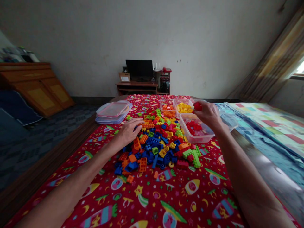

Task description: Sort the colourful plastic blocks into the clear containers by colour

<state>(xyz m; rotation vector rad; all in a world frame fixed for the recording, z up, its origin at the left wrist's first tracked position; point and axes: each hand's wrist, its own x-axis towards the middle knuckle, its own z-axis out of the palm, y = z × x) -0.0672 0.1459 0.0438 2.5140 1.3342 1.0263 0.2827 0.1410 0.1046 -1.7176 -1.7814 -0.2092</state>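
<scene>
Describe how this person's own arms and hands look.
The left grip and right grip are ungloved human hands with slim fingers. The left arm and right arm are bare as far as the view shows: no sleeve, watch or bracelet. Small rings cannot be ruled out.

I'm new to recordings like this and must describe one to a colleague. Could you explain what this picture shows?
There is no machine here, just a person's bare hands, seen from a camera worn on the head that looks forward and down. A patterned red cloth covers the table. On it lies a pile of mixed plastic blocks, with stacked lids to the left. Clear boxes stand to the right: one has orange pieces, one yellow pieces, one red pieces. The right hand holds something red; the left hand is at the pile's edge.
</scene>
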